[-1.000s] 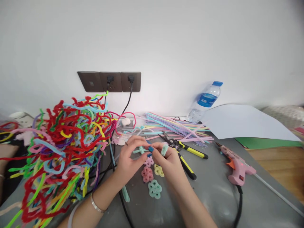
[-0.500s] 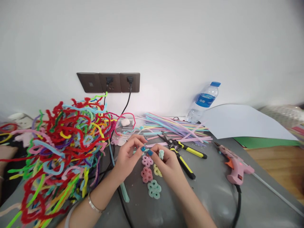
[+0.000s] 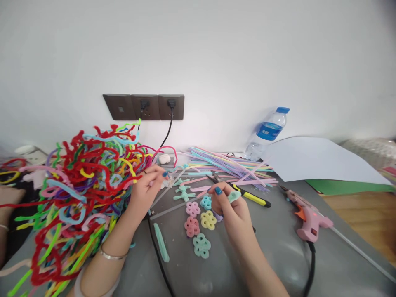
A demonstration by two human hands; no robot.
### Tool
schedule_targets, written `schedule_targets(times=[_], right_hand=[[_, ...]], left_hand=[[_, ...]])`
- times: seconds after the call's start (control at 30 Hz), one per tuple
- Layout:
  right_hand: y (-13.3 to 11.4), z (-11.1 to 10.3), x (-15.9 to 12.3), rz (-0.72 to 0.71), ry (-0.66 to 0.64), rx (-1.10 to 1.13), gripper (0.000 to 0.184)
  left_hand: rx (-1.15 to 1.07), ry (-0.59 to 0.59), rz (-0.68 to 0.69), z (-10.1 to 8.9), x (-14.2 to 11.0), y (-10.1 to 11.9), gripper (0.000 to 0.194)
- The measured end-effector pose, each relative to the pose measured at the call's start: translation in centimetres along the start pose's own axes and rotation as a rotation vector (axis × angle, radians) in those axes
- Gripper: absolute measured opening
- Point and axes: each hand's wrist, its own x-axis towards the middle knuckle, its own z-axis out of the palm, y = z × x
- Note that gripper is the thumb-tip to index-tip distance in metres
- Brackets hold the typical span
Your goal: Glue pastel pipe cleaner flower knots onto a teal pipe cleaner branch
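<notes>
My left hand (image 3: 144, 190) hovers beside the tangled pile of pipe cleaners (image 3: 89, 181), thumb and fingers pinched. Whatever they hold, if anything, I cannot make out. A small mint-green pipe-cleaner piece (image 3: 234, 196) sticks out of the curled fingers of my right hand (image 3: 232, 208). Between the hands lie pipe-cleaner flowers: pink (image 3: 193, 209), blue (image 3: 206, 202), yellow (image 3: 208, 220), rose (image 3: 192, 227) and mint (image 3: 201, 246). Behind them is a mint piece with several short arms (image 3: 184, 193). Nearer me lies a folded mint strip (image 3: 161, 243). Pliers with yellow-black handles (image 3: 252, 197) are partly behind my right hand.
Straight pastel pipe cleaners (image 3: 229, 165) lie along the wall. A bottle (image 3: 267, 132) leans there. A pink glue gun (image 3: 311, 222) with its cord lies at right, near white paper (image 3: 321, 161). A black cable (image 3: 157, 255) crosses the table. Another person's arm (image 3: 9, 206) shows at far left.
My hands, together before, have moved apart: the left one leftward, the right one slightly to the right. The blue and yellow flowers and the many-armed mint piece now show more fully.
</notes>
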Motion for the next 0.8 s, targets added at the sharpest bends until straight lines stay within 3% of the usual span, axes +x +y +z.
schedule_targets(times=[0.07, 0.2, 0.33, 0.5, 0.63, 0.8], right_hand=[[0.1, -0.2, 0.0, 0.01, 0.016, 0.002, 0.037], [0.1, -0.4, 0.0, 0.016, 0.004, -0.014, 0.037], [0.0, -0.5, 0.0, 0.015, 0.002, -0.044, 0.039], [-0.1, -0.1, -0.1, -0.004, 0.005, -0.101, 0.035], [-0.6, 0.9, -0.5, -0.103, 0.004, -0.278, 0.018], [-0.7, 1.8, -1.4, -0.282, 0.021, -0.402, 0.02]], left_hand=[[0.055, -0.083, 0.017, 0.3, 0.1, -0.4, 0.007], [0.035, -0.161, -0.018, 1.3, 0.0, -0.8, 0.031], [-0.248, -0.181, -0.156, 2.0, -0.3, 0.0, 0.019], [-0.441, -0.212, -0.339, 3.3, -0.8, 1.5, 0.024], [-0.653, -0.27, -0.47, 4.9, -2.3, 2.7, 0.035], [-0.824, -0.307, -0.69, 6.9, -4.8, 3.3, 0.054]])
